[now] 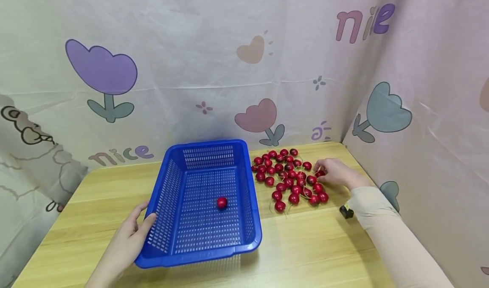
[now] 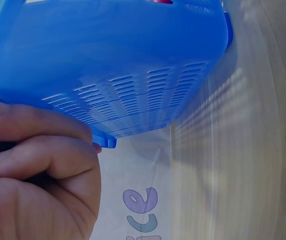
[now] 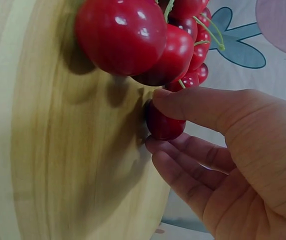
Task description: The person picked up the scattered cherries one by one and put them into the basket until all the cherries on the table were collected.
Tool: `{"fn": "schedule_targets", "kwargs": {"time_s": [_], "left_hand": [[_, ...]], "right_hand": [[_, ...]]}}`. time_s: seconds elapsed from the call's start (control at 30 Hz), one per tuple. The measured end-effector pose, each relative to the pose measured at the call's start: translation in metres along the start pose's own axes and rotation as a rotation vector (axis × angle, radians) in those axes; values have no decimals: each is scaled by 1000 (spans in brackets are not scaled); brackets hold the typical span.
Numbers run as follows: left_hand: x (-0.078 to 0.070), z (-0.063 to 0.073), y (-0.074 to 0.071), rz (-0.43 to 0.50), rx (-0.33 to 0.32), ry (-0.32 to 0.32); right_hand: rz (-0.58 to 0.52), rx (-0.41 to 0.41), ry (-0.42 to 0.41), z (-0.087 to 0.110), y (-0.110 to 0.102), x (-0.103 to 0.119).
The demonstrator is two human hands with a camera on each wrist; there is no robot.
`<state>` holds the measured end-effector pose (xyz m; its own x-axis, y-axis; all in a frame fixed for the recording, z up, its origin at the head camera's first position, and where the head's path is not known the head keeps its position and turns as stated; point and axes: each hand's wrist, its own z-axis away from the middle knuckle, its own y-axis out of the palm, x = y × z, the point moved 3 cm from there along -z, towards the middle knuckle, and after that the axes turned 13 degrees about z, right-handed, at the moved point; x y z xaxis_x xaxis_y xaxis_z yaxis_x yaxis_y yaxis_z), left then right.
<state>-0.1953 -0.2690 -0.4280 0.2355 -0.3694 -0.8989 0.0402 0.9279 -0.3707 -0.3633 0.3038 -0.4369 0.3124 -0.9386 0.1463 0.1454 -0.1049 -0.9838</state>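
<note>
A blue perforated plastic basket [image 1: 198, 257] stands left of the cherries, with one red cherry [image 1: 221, 202] on its floor. My left hand [image 1: 127, 241] grips the basket's left rim, thumb over the edge; the left wrist view shows its fingers curled against the outer wall. Beyond the basket's right side, several red cherries [image 1: 289, 182] with green stems lie spread on the table. At the right edge of that group is my right hand [image 1: 334, 173]. Its thumb and fingertips pinch a dark red cherry [image 3: 165, 122], close to the tabletop in the right wrist view.
The wooden table [image 1: 294, 249] ends at a printed curtain [image 1: 191, 88] behind and to the right. A small black object [image 1: 346, 211] with a yellow part shows beside the right sleeve [image 1: 386, 224]. The basket's tall walls stand between both hands.
</note>
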Motion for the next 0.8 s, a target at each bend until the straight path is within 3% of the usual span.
{"fn": "schedule_targets", "kwargs": {"time_s": [0.57,0.8], "left_hand": [[0,0,-1,35,6,-17],[1,-2,0,36,8,-19]], "right_hand": [[-14,-25,4,10,-4,-11],[-17,-68,-12,11,-17,-7]]}}
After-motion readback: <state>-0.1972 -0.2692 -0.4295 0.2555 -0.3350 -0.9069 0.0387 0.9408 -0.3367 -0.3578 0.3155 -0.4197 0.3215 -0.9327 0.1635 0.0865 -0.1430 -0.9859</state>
